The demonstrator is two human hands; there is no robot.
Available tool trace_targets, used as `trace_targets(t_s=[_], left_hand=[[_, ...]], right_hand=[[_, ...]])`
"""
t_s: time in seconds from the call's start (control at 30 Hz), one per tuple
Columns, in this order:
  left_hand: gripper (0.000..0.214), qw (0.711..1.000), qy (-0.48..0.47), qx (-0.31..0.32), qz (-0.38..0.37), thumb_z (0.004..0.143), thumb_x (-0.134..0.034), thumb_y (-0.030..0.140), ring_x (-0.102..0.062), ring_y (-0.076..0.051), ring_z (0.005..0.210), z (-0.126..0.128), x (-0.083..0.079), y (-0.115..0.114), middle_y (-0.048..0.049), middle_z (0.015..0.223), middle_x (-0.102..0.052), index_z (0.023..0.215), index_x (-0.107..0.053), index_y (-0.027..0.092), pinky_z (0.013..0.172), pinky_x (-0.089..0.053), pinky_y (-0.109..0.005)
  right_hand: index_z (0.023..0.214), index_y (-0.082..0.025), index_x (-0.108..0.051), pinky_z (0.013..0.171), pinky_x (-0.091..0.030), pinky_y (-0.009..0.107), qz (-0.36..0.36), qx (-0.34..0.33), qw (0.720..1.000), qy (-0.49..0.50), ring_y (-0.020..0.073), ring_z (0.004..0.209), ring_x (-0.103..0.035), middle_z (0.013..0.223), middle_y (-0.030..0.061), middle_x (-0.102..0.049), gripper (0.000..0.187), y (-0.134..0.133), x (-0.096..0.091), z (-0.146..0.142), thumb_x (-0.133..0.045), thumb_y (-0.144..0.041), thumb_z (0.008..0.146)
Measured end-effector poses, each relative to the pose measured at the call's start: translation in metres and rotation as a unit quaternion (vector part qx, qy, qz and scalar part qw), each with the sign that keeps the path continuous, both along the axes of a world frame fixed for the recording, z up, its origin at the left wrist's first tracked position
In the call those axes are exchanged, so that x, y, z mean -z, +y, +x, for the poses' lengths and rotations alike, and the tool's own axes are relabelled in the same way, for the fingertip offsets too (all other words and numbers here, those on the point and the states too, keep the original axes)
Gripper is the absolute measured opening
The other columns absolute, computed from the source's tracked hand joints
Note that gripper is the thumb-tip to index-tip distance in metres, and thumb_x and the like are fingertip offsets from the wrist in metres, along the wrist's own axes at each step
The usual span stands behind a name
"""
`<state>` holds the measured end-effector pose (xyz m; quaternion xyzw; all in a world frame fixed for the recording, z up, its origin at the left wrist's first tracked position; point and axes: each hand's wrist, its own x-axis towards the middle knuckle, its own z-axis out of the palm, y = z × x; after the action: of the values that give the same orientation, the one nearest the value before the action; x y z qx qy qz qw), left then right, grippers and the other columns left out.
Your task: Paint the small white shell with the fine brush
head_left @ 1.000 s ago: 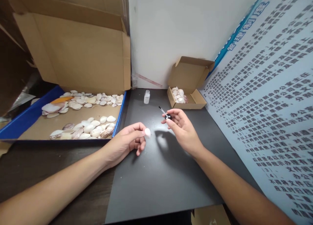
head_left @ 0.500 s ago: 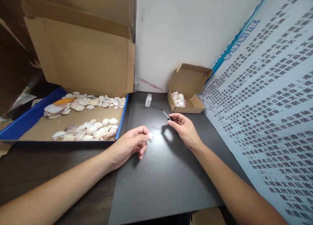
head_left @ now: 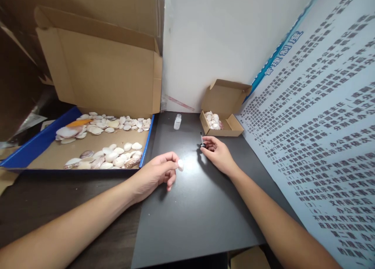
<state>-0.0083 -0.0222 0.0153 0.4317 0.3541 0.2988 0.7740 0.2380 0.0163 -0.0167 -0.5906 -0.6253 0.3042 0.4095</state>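
My left hand rests on the dark mat and pinches a small white shell between thumb and fingertips. A little to the right, my right hand lies low on the mat with its fingers closed on the black cap of a thin brush applicator, whose stem points up. A small clear glass bottle stands uncapped behind both hands, near the wall.
A large open cardboard box with a blue rim at the left holds several shells. A small open cardboard box with shells stands at the back right. A printed board with text leans along the right side.
My right hand has sunk to the mat and moved slightly back, tipping the brush from slanted to nearly upright. The left hand with the shell has barely moved.
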Motion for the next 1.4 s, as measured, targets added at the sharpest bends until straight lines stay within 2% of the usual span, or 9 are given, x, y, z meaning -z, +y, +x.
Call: trace_targets(t_s=[0.13, 0.37, 0.63, 0.9, 1.1, 1.27, 1.4], left_hand=[[0.017, 1.000, 0.001, 0.000, 0.003, 0.083, -0.065, 0.031, -0.042, -0.008, 0.048, 0.000, -0.001, 0.000, 0.0058, 0.054, -0.046, 0.082, -0.053, 0.019, 0.045, -0.044, -0.019], [0.018, 1.000, 0.015, -0.002, 0.001, 0.081, -0.066, 0.033, -0.041, -0.009, 0.046, 0.001, -0.001, 0.000, 0.0060, 0.052, -0.045, 0.079, -0.053, 0.020, 0.043, -0.042, -0.019], [0.016, 0.997, 0.070, -0.021, 0.003, 0.075, -0.063, 0.029, -0.042, -0.008, 0.047, 0.009, -0.007, 0.002, 0.0051, 0.064, -0.046, 0.075, -0.051, 0.019, 0.037, -0.036, -0.017], [0.006, 0.992, 0.117, -0.016, 0.042, 0.070, -0.054, 0.022, -0.043, -0.007, 0.044, 0.011, -0.009, -0.005, 0.0048, 0.059, -0.048, 0.071, -0.050, 0.019, 0.040, -0.030, -0.016], [0.006, 0.989, 0.137, -0.016, 0.052, 0.071, -0.052, 0.024, -0.042, -0.008, 0.044, 0.009, -0.011, -0.009, 0.0038, 0.060, -0.049, 0.072, -0.048, 0.020, 0.042, -0.029, -0.017], [0.004, 0.987, 0.144, -0.020, 0.068, 0.071, -0.052, 0.023, -0.040, -0.008, 0.045, 0.007, -0.024, -0.014, 0.0045, 0.057, -0.046, 0.072, -0.050, 0.020, 0.044, -0.029, -0.018], [0.007, 0.973, 0.182, -0.046, 0.132, 0.071, -0.056, 0.024, -0.038, -0.010, 0.048, -0.018, -0.043, -0.006, 0.0042, 0.055, -0.044, 0.070, -0.051, 0.020, 0.046, -0.027, -0.021]], right_hand=[[0.114, -0.018, -0.065, 0.088, -0.049, 0.039, 0.016, 0.013, 0.998, -0.056, 0.0211, 0.090, -0.064, 0.100, 0.0077, -0.071, 0.040, 0.006, 0.002, 0.009, -0.068, -0.028, 0.076], [0.105, -0.020, -0.061, 0.090, -0.048, 0.040, 0.042, 0.025, 0.994, -0.099, 0.0231, 0.093, -0.065, 0.102, 0.0082, -0.071, 0.032, 0.013, 0.002, 0.014, -0.064, -0.031, 0.076], [0.102, -0.020, -0.060, 0.092, -0.048, 0.039, 0.056, 0.025, 0.991, -0.115, 0.0234, 0.096, -0.063, 0.103, 0.0083, -0.070, 0.028, 0.021, 0.005, 0.022, -0.062, -0.029, 0.075], [0.105, -0.020, -0.062, 0.093, -0.047, 0.040, 0.047, 0.011, 0.992, -0.119, 0.0239, 0.098, -0.062, 0.103, 0.0084, -0.071, 0.032, 0.021, 0.006, 0.028, -0.067, -0.030, 0.075], [0.105, -0.020, -0.064, 0.091, -0.048, 0.040, 0.046, 0.019, 0.991, -0.125, 0.0235, 0.097, -0.063, 0.102, 0.0072, -0.072, 0.032, 0.022, 0.006, 0.027, -0.068, -0.030, 0.075], [0.105, -0.020, -0.064, 0.091, -0.048, 0.039, 0.042, 0.017, 0.990, -0.136, 0.0233, 0.097, -0.063, 0.102, 0.0075, -0.071, 0.032, 0.021, 0.004, 0.027, -0.068, -0.030, 0.075], [0.105, -0.019, -0.064, 0.091, -0.049, 0.039, 0.032, 0.017, 0.989, -0.144, 0.0236, 0.097, -0.064, 0.103, 0.0083, -0.072, 0.031, 0.019, 0.001, 0.027, -0.067, -0.029, 0.076]])
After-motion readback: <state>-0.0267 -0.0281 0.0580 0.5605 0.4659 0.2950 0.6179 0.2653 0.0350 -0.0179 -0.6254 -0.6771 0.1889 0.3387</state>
